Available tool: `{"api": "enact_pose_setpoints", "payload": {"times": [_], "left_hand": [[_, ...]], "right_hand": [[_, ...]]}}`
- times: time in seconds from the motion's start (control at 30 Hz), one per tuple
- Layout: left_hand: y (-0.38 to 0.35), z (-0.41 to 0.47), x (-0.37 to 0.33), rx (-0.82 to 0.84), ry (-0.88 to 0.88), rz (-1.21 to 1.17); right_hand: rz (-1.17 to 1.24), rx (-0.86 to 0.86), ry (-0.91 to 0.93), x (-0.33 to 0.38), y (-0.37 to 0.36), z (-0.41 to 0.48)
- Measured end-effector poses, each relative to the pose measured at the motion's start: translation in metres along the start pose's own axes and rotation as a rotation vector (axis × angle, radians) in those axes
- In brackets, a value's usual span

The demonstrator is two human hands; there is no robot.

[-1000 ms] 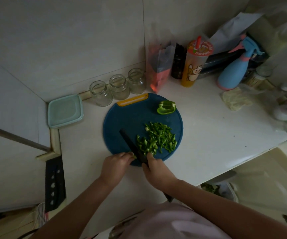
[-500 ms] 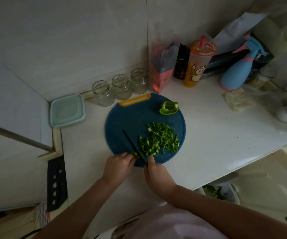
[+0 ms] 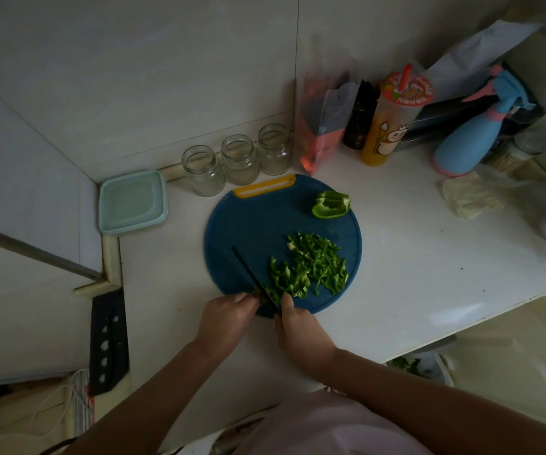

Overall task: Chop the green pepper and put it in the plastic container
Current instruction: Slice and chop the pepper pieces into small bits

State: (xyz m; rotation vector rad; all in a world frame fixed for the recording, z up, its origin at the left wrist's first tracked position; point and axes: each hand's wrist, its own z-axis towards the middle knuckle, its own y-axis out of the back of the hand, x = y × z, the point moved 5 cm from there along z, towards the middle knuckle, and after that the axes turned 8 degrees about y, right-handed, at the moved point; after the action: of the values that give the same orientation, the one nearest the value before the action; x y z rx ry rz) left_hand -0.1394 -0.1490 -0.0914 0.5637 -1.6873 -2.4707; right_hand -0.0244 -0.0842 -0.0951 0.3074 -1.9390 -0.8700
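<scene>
On the counter (image 3: pixel 413 257), in its left corner, the lidded container (image 3: pixel 132 201) sits apart from the board (image 3: pixel 248 231). At the board's near edge the left hand (image 3: pixel 229 318) curls its fingers onto a small bit of pepper (image 3: pixel 258 294), just beside the knife (image 3: pixel 248 270), whose dark blade angles up-left. The right hand (image 3: pixel 298 326) is wrapped round the handle. Right of the blade lies the heap of strips (image 3: pixel 311 267); an uncut pepper piece (image 3: pixel 330 205) sits at the far edge.

the right hand (image 3: pixel 301 326) grips a black knife (image 3: pixel 253 279) over the blue cutting board (image 3: pixel 248 224). the left hand (image 3: pixel 227 318) pinches a pepper piece (image 3: pixel 260 295) beside chopped strips (image 3: pixel 309 267).
</scene>
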Motion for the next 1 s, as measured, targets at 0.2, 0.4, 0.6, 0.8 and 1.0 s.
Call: {"api": "enact_pose_setpoints", "payload": {"times": [0.2, 0.4, 0.6, 0.8, 1.0], "left_hand": [[-0.002, -0.001, 0.003, 0.010, -0.030, -0.031], [-0.003, -0.003, 0.003, -0.017, -0.045, -0.062], [0.001, -0.004, 0.004, -0.002, -0.004, -0.047], [0.004, -0.003, 0.000, -0.011, 0.036, -0.056], [0.003, 0.002, -0.001, -0.005, 0.080, -0.056]], "right_hand": [[0.041, 0.074, 0.021, 0.002, 0.012, 0.006], [0.067, 0.165, 0.002, 0.002, 0.021, 0.024], [0.081, 0.086, -0.100, 0.016, 0.010, 0.035], [0.113, 0.009, -0.151, 0.000, 0.018, 0.020], [0.162, -0.027, -0.026, 0.004, 0.022, -0.001]]}}
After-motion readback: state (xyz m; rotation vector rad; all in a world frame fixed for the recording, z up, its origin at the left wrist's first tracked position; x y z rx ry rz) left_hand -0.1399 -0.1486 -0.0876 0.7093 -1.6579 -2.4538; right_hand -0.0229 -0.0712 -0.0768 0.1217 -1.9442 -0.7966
